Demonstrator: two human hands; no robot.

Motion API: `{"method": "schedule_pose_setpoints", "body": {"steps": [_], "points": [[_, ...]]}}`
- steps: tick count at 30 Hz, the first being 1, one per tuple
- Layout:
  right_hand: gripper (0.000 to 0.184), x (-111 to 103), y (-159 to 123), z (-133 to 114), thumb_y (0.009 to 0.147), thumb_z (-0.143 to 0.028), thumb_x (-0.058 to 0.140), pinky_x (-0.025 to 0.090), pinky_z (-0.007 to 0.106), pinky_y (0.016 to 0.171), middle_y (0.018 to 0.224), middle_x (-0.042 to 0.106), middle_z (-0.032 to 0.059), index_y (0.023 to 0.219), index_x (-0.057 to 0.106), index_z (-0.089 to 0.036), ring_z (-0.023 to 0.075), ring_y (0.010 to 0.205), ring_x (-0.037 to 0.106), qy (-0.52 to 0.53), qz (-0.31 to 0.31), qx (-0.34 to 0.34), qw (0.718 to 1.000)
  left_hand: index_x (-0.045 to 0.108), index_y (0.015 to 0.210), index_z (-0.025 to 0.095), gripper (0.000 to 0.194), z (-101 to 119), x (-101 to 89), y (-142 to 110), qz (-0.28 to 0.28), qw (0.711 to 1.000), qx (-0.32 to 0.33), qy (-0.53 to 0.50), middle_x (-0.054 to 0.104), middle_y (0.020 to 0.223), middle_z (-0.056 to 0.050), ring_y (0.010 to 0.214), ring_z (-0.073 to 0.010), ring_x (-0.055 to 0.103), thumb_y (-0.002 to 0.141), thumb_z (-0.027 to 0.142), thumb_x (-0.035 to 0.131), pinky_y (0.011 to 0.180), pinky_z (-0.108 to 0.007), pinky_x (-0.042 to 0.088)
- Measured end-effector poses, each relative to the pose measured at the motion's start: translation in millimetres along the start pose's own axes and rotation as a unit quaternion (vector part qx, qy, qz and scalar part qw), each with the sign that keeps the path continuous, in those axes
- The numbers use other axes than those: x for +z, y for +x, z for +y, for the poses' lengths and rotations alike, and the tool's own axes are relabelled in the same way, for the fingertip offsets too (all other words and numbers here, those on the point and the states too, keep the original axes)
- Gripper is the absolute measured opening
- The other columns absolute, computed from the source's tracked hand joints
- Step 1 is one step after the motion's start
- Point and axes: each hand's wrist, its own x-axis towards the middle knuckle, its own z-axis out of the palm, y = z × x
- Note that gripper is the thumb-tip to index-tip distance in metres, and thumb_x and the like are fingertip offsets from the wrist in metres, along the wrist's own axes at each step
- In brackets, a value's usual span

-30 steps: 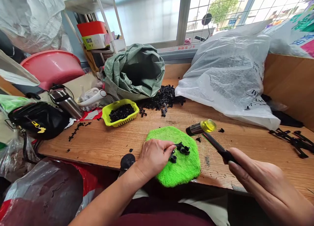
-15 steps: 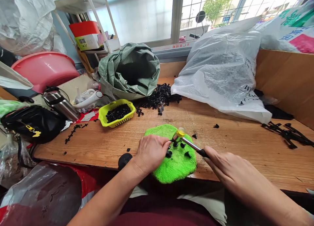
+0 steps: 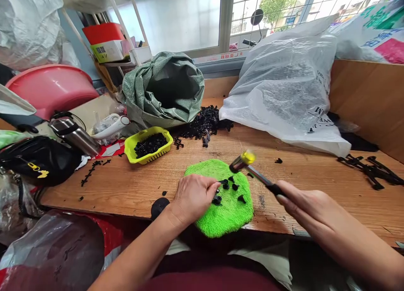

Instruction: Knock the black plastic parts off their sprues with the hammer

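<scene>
My left hand [image 3: 196,195] pinches a small black plastic part [image 3: 224,183] over a bright green cloth [image 3: 217,221]. The part's round end sticks out past the fingertips; the rest is hidden by the hand. In my right hand [image 3: 311,209] is a mallet [image 3: 257,173] with a black grip and a yellow-capped head, raised above the cloth and clear of the part. Several small black pieces [image 3: 241,199] lie on the cloth around the fingers.
A yellow basket [image 3: 128,154] of black parts stands left, with a loose pile of black parts [image 3: 208,122] before a green woven sack [image 3: 135,87]. A white plastic bag [image 3: 284,89] sits at the back right. Black frames [image 3: 372,171] lie on the wooden table [image 3: 303,173].
The mallet has risen off the part and swung up to the right with my right hand. My left hand keeps its place on the cloth. The camera view has shifted slightly.
</scene>
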Motion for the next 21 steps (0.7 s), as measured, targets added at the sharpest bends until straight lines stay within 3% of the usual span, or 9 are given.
{"method": "schedule_pose_setpoints", "body": {"steps": [5, 9, 14, 17, 21], "points": [[0.031, 11.2, -5.4, 3.3, 0.1, -0.043, 0.027, 0.038, 0.03, 0.042, 0.058, 0.061, 0.0005, 0.082, 0.047, -0.026, 0.0211, 0.045, 0.057, -0.021, -0.003, 0.018, 1.0, 0.072, 0.073, 0.024, 0.034, 1.5, -0.6, -0.6, 0.003, 1.0, 0.0, 0.008, 0.067, 0.065, -0.002, 0.062, -0.0158, 0.058, 0.091, 0.035, 0.045, 0.054, -0.028, 0.022], [0.039, 14.2, -9.6, 5.4, 0.099, -0.045, 0.019, 0.034, 0.032, 0.039, 0.051, 0.057, 0.0014, 0.078, 0.046, -0.026, 0.0233, 0.041, 0.056, -0.087, -0.051, 0.012, 0.995, 0.072, 0.075, 0.024, 0.035, 3.5, -2.4, 0.4, -0.003, 1.0, 0.004, 0.029, 0.069, 0.069, -0.004, 0.065, -0.0176, 0.06, 0.092, 0.035, 0.044, 0.055, -0.028, 0.023], [0.026, 12.4, -8.1, 4.0, 0.1, -0.04, 0.028, 0.038, 0.03, 0.046, 0.053, 0.052, -0.0025, 0.091, 0.046, -0.024, 0.0195, 0.044, 0.053, -0.031, -0.025, 0.049, 0.998, 0.073, 0.076, 0.023, 0.037, 1.8, -2.1, 2.4, -0.008, 0.999, 0.019, 0.036, 0.07, 0.069, -0.005, 0.065, -0.0187, 0.06, 0.092, 0.037, 0.043, 0.057, -0.027, 0.027], [0.033, 18.1, -8.1, 6.7, 0.098, -0.042, 0.024, 0.035, 0.031, 0.044, 0.053, 0.056, 0.0019, 0.079, 0.046, -0.026, 0.0227, 0.046, 0.056, -0.053, -0.077, 0.051, 0.994, 0.073, 0.075, 0.023, 0.036, 1.2, -2.2, 3.2, -0.009, 0.999, 0.021, 0.039, 0.07, 0.07, -0.006, 0.065, -0.0187, 0.06, 0.092, 0.036, 0.044, 0.058, -0.027, 0.029], [0.031, 27.1, -12.1, 11.6, 0.098, -0.041, 0.024, 0.036, 0.031, 0.048, 0.059, 0.058, 0.0018, 0.084, 0.047, -0.025, 0.0226, 0.051, 0.058, -0.059, -0.065, 0.056, 0.995, 0.073, 0.075, 0.023, 0.037, 4.9, -3.9, 3.0, -0.018, 0.999, 0.015, 0.039, 0.069, 0.069, -0.006, 0.066, -0.0185, 0.06, 0.091, 0.036, 0.043, 0.058, -0.027, 0.03]]}}
